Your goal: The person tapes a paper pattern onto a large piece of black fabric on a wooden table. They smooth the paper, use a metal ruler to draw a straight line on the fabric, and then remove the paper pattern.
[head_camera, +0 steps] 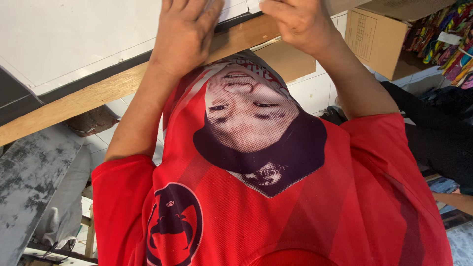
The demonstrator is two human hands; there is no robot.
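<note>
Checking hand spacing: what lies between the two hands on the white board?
Head view: bare white board and its pale wooden edge strip lie between left hand and right hand.

1. A wooden table edge (pixel 98 93) is seen crossing the view from lower left to upper right.
2. The left hand (pixel 185 32) and right hand (pixel 295 22) are placed on that edge, side by side.
3. A cardboard box (pixel 377 42) is located at upper right, beyond the right hand.
4. A heap of fabrics (pixel 451 42) is stacked right of the box.

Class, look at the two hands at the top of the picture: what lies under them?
Under the left hand lie a white sheet and the wooden edge of the table. The right hand rests on the same edge. What each palm covers cannot be seen.
</note>
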